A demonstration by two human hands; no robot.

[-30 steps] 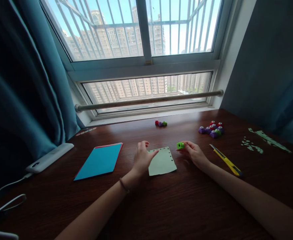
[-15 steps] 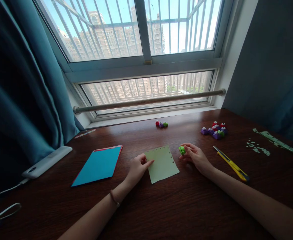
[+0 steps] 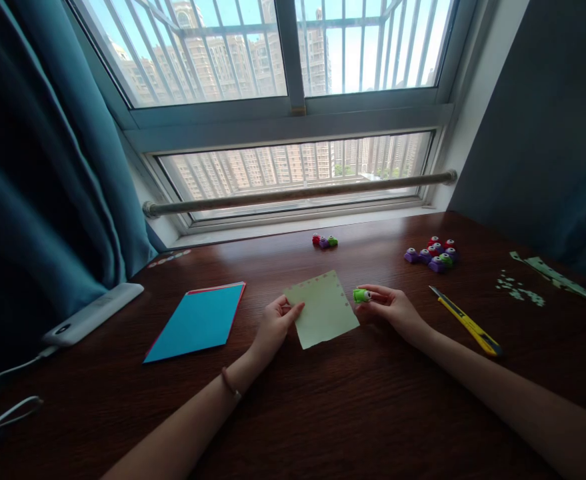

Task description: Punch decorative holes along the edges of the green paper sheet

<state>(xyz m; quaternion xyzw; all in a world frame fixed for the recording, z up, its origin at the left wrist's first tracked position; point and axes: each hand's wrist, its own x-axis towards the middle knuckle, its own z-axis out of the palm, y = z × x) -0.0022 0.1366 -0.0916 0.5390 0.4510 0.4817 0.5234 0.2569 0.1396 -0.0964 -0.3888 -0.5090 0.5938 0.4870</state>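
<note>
A pale green sheet of paper (image 3: 324, 312) has small punched marks along its top and right edges. My left hand (image 3: 275, 325) pinches its left edge between thumb and fingers. Just right of the paper, my right hand (image 3: 395, 312) grips a small bright green punch (image 3: 361, 295) with a white round part facing the fingers. The punch is close to the paper's right edge; whether they touch is hard to tell.
Blue and red sheets (image 3: 197, 320) lie left. Small punches stand at the back (image 3: 324, 241) and back right (image 3: 435, 257). A yellow cutter (image 3: 467, 321), paper bits (image 3: 517, 291) and green strips (image 3: 555, 275) lie right. A white power strip (image 3: 95, 313) is far left.
The paper's upper part appears raised, with my left hand now pinching the edge. The green punch has turned in my right hand, its white part now showing. The view has tilted slightly.
</note>
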